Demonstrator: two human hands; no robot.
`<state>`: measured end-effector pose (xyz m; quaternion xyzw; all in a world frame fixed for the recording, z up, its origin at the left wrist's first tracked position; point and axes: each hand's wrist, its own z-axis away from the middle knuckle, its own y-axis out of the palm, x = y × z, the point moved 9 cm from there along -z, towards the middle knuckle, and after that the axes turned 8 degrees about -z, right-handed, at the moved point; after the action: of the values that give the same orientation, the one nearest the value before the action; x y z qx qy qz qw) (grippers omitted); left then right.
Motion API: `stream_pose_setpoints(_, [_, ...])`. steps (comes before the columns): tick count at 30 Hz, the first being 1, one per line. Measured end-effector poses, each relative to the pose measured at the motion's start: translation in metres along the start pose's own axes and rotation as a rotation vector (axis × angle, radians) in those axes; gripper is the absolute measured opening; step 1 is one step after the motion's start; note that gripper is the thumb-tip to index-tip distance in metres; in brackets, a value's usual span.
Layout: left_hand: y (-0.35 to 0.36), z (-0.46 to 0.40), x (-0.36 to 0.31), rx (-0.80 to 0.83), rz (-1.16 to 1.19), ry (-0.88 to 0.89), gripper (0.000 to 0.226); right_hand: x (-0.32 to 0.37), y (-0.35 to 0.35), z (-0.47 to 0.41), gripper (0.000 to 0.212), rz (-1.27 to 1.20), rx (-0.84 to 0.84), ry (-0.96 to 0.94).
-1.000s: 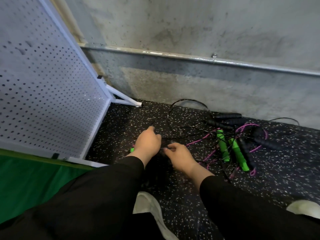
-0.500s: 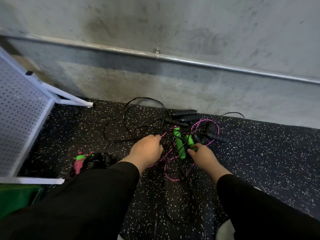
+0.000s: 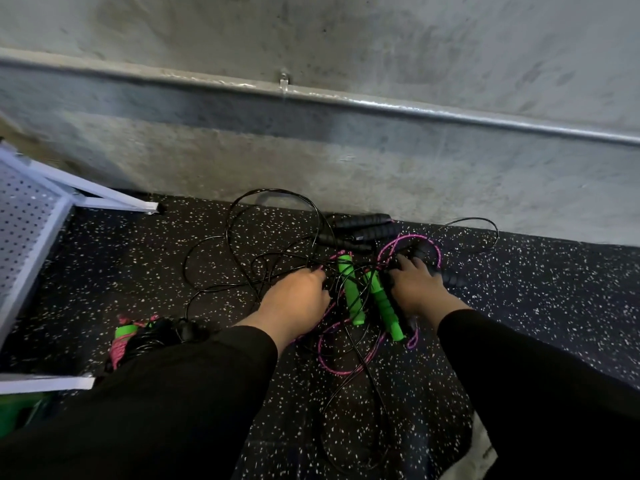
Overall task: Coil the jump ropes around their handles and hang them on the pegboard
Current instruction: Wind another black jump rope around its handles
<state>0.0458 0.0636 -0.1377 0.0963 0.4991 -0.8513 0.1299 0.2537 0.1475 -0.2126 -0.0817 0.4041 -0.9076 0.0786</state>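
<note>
While reaching into the tangle on the floor (image 3: 519, 306), sorting one rope out of the heap: judged the untangling step, ahead of any coiling. Next move likely calls for picking a matched pair of handles, drawing their cord free of the crossing loops without dragging the rest along, then winding it round the handles.

Left hand (image 3: 294, 299) laid palm-down on the black cords (image 3: 221, 244) just left of the green handles (image 3: 367, 296), knuckles up, wrist straight out of a dark sleeve; fingers curled down into the strands, but cannot tell whether pinching anything. Right hand (image 3: 415, 289) likewise palm-down just right of the green handles, fingers bent over a black handle (image 3: 453, 278) and the pink cord (image 3: 408, 244); cannot tell either whether truly gripping.

Green handles side by side between the two hands, pink cord looping around and below them. More black handles (image 3: 363, 226) against the foot of the concrete wall (image 3: 346, 168). One bundle (image 3: 138, 337), seemingly already wound, green and pink with black cord, near the left sleeve, just beside the pegboard (image 3: 24, 230) frame at the left edge of the floor. Nothing seen hanging on the visible part of the pegboard.
</note>
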Motion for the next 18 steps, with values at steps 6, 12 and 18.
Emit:
stream_pose_setpoints(6, [0.002, 0.004, 0.006, 0.0, 0.0, -0.011, 0.038, -0.003, 0.0, -0.016, 0.046, 0.073, 0.049, 0.035])
stream_pose_setpoints(12, [-0.015, 0.009, -0.002, -0.048, 0.012, -0.01, 0.038, -0.002, 0.0, -0.014, 0.058, 0.121, 0.102, 0.032])
stream_pose_setpoints(18, [-0.01, 0.017, 0.003, -0.023, 0.005, -0.018, 0.04, -0.007, 0.01, -0.012, 0.07, 0.116, 0.151, 0.034])
